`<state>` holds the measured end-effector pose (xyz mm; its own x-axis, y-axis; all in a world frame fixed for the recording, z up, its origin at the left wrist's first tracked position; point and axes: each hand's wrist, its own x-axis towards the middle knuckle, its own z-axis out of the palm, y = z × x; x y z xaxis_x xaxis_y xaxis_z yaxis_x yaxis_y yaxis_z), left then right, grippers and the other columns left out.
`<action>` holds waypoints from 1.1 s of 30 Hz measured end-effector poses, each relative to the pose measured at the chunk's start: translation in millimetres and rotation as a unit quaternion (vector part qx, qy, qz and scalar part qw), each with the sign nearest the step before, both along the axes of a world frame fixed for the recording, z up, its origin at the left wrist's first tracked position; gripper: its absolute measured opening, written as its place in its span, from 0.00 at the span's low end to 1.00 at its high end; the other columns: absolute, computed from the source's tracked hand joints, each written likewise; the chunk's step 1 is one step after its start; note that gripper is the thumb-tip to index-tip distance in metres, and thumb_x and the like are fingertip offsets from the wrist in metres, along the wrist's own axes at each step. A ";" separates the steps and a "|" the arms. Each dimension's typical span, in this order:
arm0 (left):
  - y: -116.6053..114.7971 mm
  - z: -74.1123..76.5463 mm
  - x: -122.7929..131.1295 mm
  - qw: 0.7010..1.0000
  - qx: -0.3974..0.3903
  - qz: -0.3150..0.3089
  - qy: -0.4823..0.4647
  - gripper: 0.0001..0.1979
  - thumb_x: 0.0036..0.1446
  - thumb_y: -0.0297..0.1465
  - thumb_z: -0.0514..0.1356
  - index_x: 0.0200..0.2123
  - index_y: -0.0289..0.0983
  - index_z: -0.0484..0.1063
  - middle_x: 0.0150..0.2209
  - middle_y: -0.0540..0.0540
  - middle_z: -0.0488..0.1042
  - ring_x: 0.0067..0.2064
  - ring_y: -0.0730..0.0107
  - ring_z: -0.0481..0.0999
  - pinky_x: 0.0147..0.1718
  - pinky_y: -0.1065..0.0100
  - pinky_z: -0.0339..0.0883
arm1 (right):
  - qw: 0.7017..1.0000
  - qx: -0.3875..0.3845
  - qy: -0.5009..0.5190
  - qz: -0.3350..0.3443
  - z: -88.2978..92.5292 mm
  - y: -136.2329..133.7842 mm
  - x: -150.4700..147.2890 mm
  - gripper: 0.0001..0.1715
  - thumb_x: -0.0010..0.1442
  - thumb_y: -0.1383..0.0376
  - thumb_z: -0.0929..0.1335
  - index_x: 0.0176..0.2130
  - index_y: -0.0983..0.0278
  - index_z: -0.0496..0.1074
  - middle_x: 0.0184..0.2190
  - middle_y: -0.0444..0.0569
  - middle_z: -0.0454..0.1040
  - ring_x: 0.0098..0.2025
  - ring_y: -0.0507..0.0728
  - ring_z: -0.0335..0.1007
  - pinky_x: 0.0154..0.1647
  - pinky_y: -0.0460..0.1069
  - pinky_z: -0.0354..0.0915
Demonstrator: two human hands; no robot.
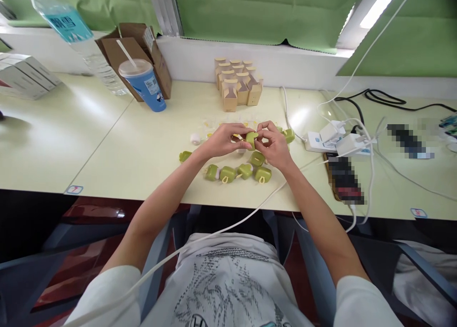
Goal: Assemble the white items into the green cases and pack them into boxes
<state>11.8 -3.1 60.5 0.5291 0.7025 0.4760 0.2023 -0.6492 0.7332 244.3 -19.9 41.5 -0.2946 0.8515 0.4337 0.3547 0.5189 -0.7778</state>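
Observation:
Between both hands, a little above the table, is a small green plastic case with a flap-like top. My left hand pinches it from the left, thumb below and fingers above. On its other side my right hand grips it with bent fingertips. Several similar green cases with pale yellow loops lie on the table just in front of the hands. More green cases sit beyond my right hand. Behind the hands lie small clear pieces with yellow spots, partly hidden, and a small whitish piece.
Several small open cardboard boxes stand at the back. Left of them are a blue cup, a brown carton and a large water bottle. To the right lie a power strip, a phone and cables. A white cable crosses before me.

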 end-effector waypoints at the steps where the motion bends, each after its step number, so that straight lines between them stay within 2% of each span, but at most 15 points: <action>1: 0.3 0.6 0.1 1.000 -0.001 -0.002 0.003 0.33 0.62 0.63 0.71 0.50 0.41 0.90 0.40 0.40 0.85 0.41 0.61 0.82 0.39 0.64 0.74 | 1.000 0.008 -0.007 0.002 1.1 -0.4 0.5 0.22 0.71 0.45 0.74 0.40 0.61 0.80 0.52 0.54 0.72 0.33 0.51 0.67 0.26 0.48 0.71; 4: 4.9 3.6 -3.1 1.000 -0.014 -0.002 -0.001 0.33 0.62 0.61 0.73 0.52 0.39 0.88 0.45 0.38 0.86 0.45 0.58 0.85 0.41 0.64 0.78 | 0.999 0.032 0.000 -0.012 6.1 0.2 4.6 0.25 0.70 0.42 0.75 0.40 0.61 0.80 0.55 0.56 0.73 0.32 0.50 0.70 0.25 0.48 0.72; 6: 7.9 7.7 -12.5 0.999 -0.029 0.013 -0.012 0.33 0.61 0.59 0.75 0.54 0.38 0.86 0.50 0.37 0.87 0.49 0.56 0.86 0.45 0.62 0.82 | 0.997 0.035 0.051 -0.035 11.4 1.5 12.2 0.24 0.68 0.42 0.76 0.41 0.60 0.80 0.56 0.56 0.76 0.33 0.52 0.75 0.23 0.47 0.71; 8: 5.6 13.8 -32.5 0.998 -0.034 0.046 -0.021 0.32 0.60 0.56 0.77 0.56 0.39 0.84 0.54 0.37 0.86 0.53 0.54 0.87 0.51 0.58 0.86 | 0.991 0.025 0.117 -0.059 17.9 1.1 25.6 0.22 0.67 0.45 0.78 0.40 0.60 0.79 0.55 0.56 0.80 0.35 0.55 0.80 0.21 0.48 0.72; 10: -5.5 18.9 -65.3 0.995 -0.028 0.093 -0.026 0.31 0.59 0.52 0.78 0.59 0.41 0.81 0.57 0.38 0.84 0.55 0.53 0.87 0.54 0.53 0.87 | 0.987 0.011 0.140 -0.075 23.8 -3.5 44.0 0.20 0.65 0.48 0.79 0.37 0.60 0.78 0.51 0.56 0.85 0.36 0.58 0.84 0.23 0.50 0.76; 12: -24.8 18.3 -108.2 0.987 -0.030 0.158 -0.018 0.34 0.56 0.49 0.81 0.63 0.50 0.78 0.57 0.43 0.82 0.54 0.54 0.87 0.54 0.49 0.88 | 0.993 0.009 0.083 -0.080 26.3 -13.2 63.8 0.17 0.64 0.52 0.80 0.35 0.60 0.79 0.43 0.54 0.87 0.36 0.60 0.85 0.28 0.53 0.80; 14: -47.8 8.9 -153.5 0.970 -0.043 0.238 -0.002 0.41 0.53 0.49 0.82 0.68 0.61 0.74 0.57 0.48 0.80 0.53 0.53 0.87 0.54 0.44 0.87 | 0.997 0.032 -0.028 -0.072 24.0 -26.0 79.8 0.10 0.66 0.57 0.79 0.37 0.60 0.82 0.38 0.50 0.88 0.34 0.60 0.85 0.36 0.55 0.83; 15: -58.9 1.1 -173.8 0.960 -0.043 0.276 0.010 0.37 0.55 0.51 0.80 0.66 0.61 0.76 0.59 0.49 0.79 0.54 0.52 0.86 0.55 0.42 0.86 | 0.993 0.052 -0.086 -0.062 21.1 -32.5 85.1 0.06 0.68 0.60 0.77 0.39 0.59 0.83 0.38 0.49 0.88 0.35 0.60 0.85 0.40 0.56 0.84; 16: -69.2 -8.1 -191.0 0.950 -0.028 0.309 0.026 0.30 0.55 0.54 0.79 0.60 0.58 0.81 0.59 0.49 0.79 0.53 0.51 0.86 0.56 0.39 0.86 | 0.986 0.073 -0.142 -0.049 17.4 -38.5 87.9 0.05 0.70 0.62 0.75 0.41 0.59 0.84 0.39 0.49 0.89 0.38 0.60 0.86 0.45 0.57 0.83; 18: -86.2 -27.8 -213.1 0.942 -0.036 0.325 0.081 0.25 0.58 0.53 0.78 0.55 0.54 0.83 0.55 0.49 0.82 0.54 0.48 0.85 0.58 0.34 0.84 | 0.963 0.103 -0.247 -0.024 8.9 -48.2 86.8 0.11 0.74 0.67 0.70 0.44 0.61 0.85 0.44 0.52 0.89 0.45 0.62 0.87 0.52 0.58 0.82; 21: -101.1 -49.4 -216.6 0.937 -0.032 0.326 0.118 0.22 0.61 0.50 0.77 0.56 0.53 0.83 0.53 0.48 0.87 0.55 0.44 0.86 0.59 0.31 0.82 | 0.905 0.103 -0.412 -0.020 -1.3 -56.4 74.0 0.19 0.76 0.72 0.64 0.50 0.64 0.85 0.49 0.59 0.86 0.52 0.65 0.84 0.50 0.56 0.78; 24: -104.4 -52.3 -204.3 0.939 -0.048 0.314 0.132 0.27 0.62 0.48 0.75 0.63 0.55 0.80 0.59 0.46 0.86 0.60 0.41 0.86 0.61 0.33 0.81 | 0.856 0.086 -0.509 -0.034 -5.0 -59.8 60.9 0.22 0.77 0.73 0.63 0.57 0.66 0.83 0.50 0.62 0.82 0.49 0.65 0.81 0.39 0.53 0.72; 29: -102.5 -33.5 -197.0 0.940 -0.088 0.245 0.222 0.37 0.64 0.53 0.72 0.72 0.49 0.73 0.69 0.41 0.79 0.68 0.39 0.79 0.67 0.35 0.77 | 0.837 0.061 -0.543 -0.033 -1.4 -60.4 53.8 0.20 0.78 0.74 0.62 0.54 0.65 0.82 0.51 0.60 0.78 0.44 0.63 0.78 0.37 0.52 0.67; 31: -100.1 -23.2 -193.8 0.940 -0.049 0.247 0.230 0.38 0.62 0.55 0.73 0.71 0.49 0.75 0.68 0.41 0.80 0.70 0.37 0.77 0.70 0.34 0.73 | 0.830 0.043 -0.555 -0.035 1.0 -59.5 52.6 0.19 0.77 0.75 0.62 0.55 0.65 0.81 0.52 0.60 0.78 0.42 0.62 0.78 0.36 0.53 0.65; 33: -94.7 -11.7 -179.8 0.935 0.028 0.287 0.209 0.32 0.65 0.54 0.72 0.68 0.50 0.79 0.66 0.41 0.81 0.71 0.37 0.74 0.73 0.34 0.68 | 0.821 0.024 -0.570 -0.034 2.7 -58.6 50.3 0.20 0.76 0.76 0.62 0.55 0.64 0.80 0.53 0.60 0.78 0.39 0.60 0.78 0.34 0.53 0.63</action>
